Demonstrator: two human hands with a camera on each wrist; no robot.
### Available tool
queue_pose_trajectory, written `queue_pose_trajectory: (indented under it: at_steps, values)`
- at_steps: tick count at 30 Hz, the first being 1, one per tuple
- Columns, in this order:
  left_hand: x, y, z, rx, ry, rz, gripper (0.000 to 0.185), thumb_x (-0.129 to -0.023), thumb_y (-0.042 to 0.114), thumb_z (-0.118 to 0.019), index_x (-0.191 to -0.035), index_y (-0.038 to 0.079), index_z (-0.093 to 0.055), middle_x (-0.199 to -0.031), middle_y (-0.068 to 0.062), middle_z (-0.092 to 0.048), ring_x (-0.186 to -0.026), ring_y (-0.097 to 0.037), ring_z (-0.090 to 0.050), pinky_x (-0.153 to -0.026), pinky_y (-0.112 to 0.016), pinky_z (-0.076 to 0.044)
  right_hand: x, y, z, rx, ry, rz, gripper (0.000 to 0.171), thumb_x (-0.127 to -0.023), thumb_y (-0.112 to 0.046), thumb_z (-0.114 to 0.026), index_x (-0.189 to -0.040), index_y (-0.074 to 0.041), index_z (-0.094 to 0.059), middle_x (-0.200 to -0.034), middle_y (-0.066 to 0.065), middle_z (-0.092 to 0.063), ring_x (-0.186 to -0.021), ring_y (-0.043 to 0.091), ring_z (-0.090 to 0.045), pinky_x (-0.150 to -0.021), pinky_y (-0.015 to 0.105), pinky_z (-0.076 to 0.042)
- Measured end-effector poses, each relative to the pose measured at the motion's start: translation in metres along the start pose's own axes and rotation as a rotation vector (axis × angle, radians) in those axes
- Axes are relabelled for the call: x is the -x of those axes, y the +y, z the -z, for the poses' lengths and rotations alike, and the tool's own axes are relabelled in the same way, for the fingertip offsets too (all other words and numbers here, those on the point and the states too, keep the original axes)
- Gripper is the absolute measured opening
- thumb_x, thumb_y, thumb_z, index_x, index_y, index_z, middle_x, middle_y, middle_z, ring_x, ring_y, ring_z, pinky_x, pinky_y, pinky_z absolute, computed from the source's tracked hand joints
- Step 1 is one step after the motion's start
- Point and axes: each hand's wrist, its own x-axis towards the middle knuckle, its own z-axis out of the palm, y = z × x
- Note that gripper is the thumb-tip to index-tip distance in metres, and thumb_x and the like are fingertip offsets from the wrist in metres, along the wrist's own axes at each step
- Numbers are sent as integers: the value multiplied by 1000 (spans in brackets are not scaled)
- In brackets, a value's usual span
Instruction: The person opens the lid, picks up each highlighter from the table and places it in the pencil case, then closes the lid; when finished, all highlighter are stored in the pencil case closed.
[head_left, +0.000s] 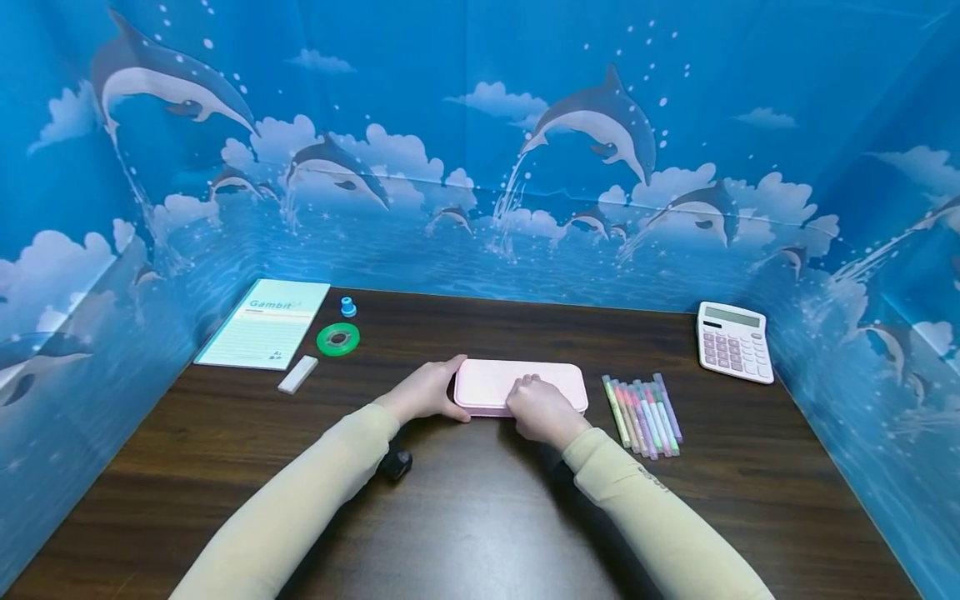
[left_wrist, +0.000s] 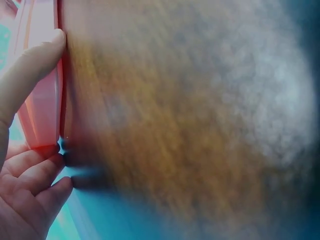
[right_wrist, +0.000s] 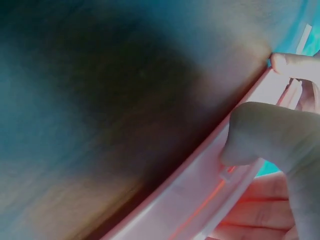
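Observation:
A flat pink pencil case (head_left: 491, 381) with rounded corners lies in the middle of the dark table. My left hand (head_left: 427, 392) grips its left end, thumb at the front side and the other fingers around the end, as the left wrist view shows on the pink wall (left_wrist: 44, 110). At the front edge, right of the middle, my right hand (head_left: 543, 408) pinches the case. In the right wrist view the thumb (right_wrist: 255, 132) presses the front wall (right_wrist: 185, 200) beside a small tab at the seam, while the other fingers curl over the lid. Whether the lid is raised cannot be told.
Several pastel markers (head_left: 645, 417) lie side by side right of the case. A calculator (head_left: 733, 342) sits at the back right. Leftward are a notebook (head_left: 262, 325), a green tape roll (head_left: 325, 339), a small blue object (head_left: 348, 307) and a white bar (head_left: 297, 375). Dolphin-print cloth (head_left: 465, 258) walls the table.

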Motion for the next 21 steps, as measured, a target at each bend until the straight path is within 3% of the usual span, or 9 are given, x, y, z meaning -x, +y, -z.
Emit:
queue_pose_trajectory:
  at_steps: [3, 9, 14, 21]
  values:
    - [2, 0, 1, 6, -1, -6, 107, -66, 44, -85, -147, -2, -30, -136, -18, -52, -122, -26, -53, -102, -37, -41, 1, 1, 2, -22, 7, -17, 8, -73, -4, -69, -76, 2, -65, -67, 9, -58, -63, 22, -58, -59, 36, -53]
    - [5, -3, 0, 14, -10, 23, 111, -67, 46, -83, -149, -1, -24, -140, -19, -48, -125, -27, -50, -103, -38, -40, 11, 12, -2, -147, 126, -6, 21, -72, -10, -76, -77, -4, -58, -71, 6, -58, -66, 21, -58, -59, 34, -50]
    - [5, -5, 0, 18, -30, 45, 114, -68, 47, -82, -151, 2, -19, -142, -18, -45, -127, -27, -48, -104, -39, -39, 17, 24, -9, -252, 206, 24, 29, -71, -13, -81, -72, -10, -52, -65, -2, -48, -58, 11, -45, -54, 26, -43]
    - [4, -5, -1, 77, -42, 60, 116, -69, 44, -83, -152, 3, -13, -146, -19, -41, -130, -28, -45, -105, -40, -37, 19, 32, -4, -289, 209, -27, 28, -77, -28, -78, -72, -13, -55, -58, -8, -39, -52, 6, -35, -50, 20, -34]
